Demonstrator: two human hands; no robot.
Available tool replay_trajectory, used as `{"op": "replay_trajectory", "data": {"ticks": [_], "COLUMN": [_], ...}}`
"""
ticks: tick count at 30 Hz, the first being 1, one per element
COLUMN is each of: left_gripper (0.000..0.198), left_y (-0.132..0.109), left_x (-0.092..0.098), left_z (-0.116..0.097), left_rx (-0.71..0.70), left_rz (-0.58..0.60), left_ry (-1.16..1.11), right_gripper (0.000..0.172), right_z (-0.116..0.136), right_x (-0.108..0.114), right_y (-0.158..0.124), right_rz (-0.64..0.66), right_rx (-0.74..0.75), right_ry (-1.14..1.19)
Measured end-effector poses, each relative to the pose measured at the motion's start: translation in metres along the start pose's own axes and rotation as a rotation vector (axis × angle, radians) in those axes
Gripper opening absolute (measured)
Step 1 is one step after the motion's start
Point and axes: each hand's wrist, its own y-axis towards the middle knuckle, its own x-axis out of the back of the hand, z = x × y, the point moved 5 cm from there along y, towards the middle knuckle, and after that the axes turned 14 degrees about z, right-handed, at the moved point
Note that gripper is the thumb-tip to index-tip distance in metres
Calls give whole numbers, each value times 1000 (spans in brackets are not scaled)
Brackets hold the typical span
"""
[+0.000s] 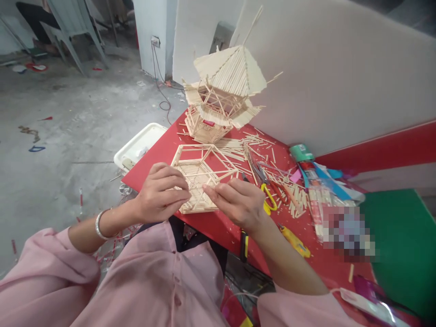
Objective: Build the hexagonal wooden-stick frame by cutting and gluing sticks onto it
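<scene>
Shirt: pink cloth (pixel 136 281) fills the bottom of my view, nearest the camera, with buttons down its front.
Left hand: I see the left hand (pixel 166 188) over the near left side of the frame, fingers bent; I cannot tell whether they grip anything. A bracelet (pixel 99 225) circles its wrist.
Right hand: I see the right hand (pixel 238 200) at the near right side, fingers bunched narrowly towards the thumb; I cannot tell whether a stick is between them.
Frame: the six-sided stick frame (pixel 192 175) lies on the red table (pixel 148 170), between and partly behind the hands, a web-like pattern on its base.
Pagoda: a tiered stick pagoda (pixel 231 72) stands just beyond it.
Sticks: loose sticks (pixel 235 150) lie scattered to the right of both.
Tools: I have scissors (pixel 270 202) near the right hand, then a yellow glue gun (pixel 295 240); a cutter (pixel 244 245) lies at the table's near edge.
Left side: a white tray (pixel 120 156) sits beside the table.
Far off: a chair (pixel 70 25) stands on the grey floor (pixel 88 118).
</scene>
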Motion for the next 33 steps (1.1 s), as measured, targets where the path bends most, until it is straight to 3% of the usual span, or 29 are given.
{"op": "replay_trajectory", "data": {"ticks": [11, 22, 33], "left_gripper": [11, 7, 6], "left_y": [-9, -9, -6], "left_x": [-19, -23, -21], "left_z": [-5, -6, -8], "left_rx": [22, 56, 70], "left_rz": [18, 9, -47], "left_ry": [-102, -117, -125], "right_gripper": [9, 11, 15], "right_z": [1, 2, 2], "right_x": [0, 0, -4], "right_y": [1, 5, 6], "right_rz": [-4, -57, 60], "right_rx": [30, 41, 79], "right_ry": [-56, -72, -60]}}
